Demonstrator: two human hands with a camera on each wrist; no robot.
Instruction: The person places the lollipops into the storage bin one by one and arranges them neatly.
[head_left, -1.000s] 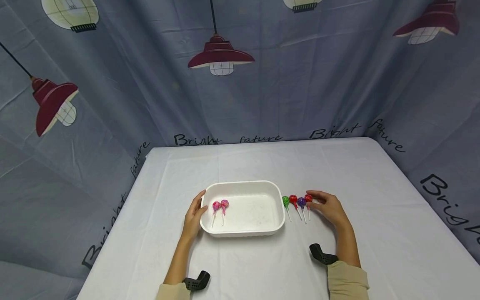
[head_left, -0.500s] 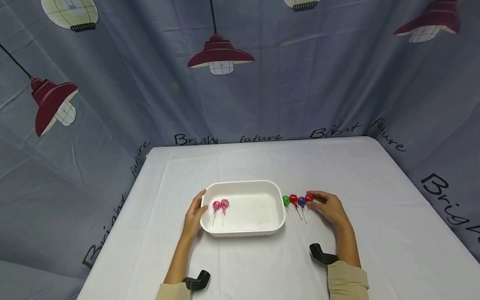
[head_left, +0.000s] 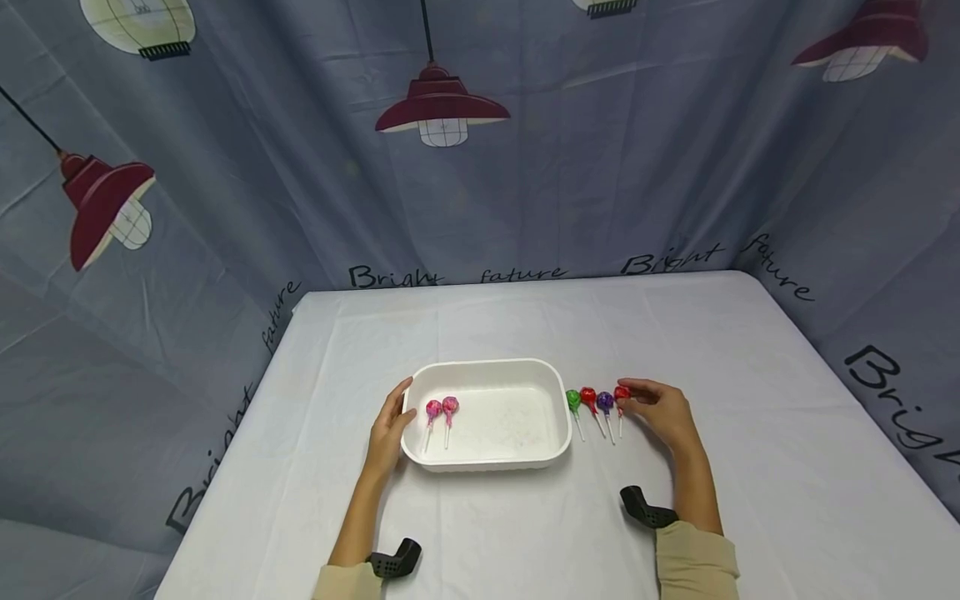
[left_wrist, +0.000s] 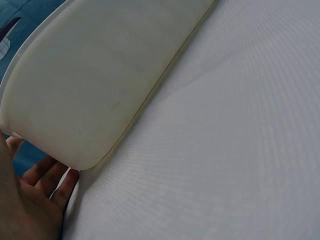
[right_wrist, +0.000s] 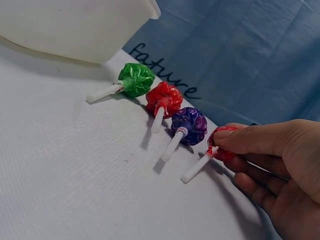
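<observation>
My left hand (head_left: 387, 433) holds the left end of a white plastic tray (head_left: 510, 467), its thumb at the rim. In the left wrist view, its fingers reach the outer wall of the tray (left_wrist: 100, 75). My right hand (head_left: 663, 417) pinches the wrapped head of a red lollipop (right_wrist: 220, 142) between thumb and fingers; its white stick points toward me. Beside it lie a purple lollipop (right_wrist: 189, 126), another red lollipop (right_wrist: 164, 100) and a green lollipop (right_wrist: 136, 80), in a row along the tray's right side. Two pink lollipops (head_left: 449, 405) lie inside the tray at its left.
A white cloth (head_left: 525, 533) covers the table, and a grey-blue curtain (head_left: 585, 167) printed with lamps and lettering hangs behind and at the sides. Black wrist-worn devices (head_left: 647, 510) sit on both forearms.
My right hand and the red lollipop it pinches have shifted slightly right, widening the gap to the purple one. The left hand and tray stay put.
</observation>
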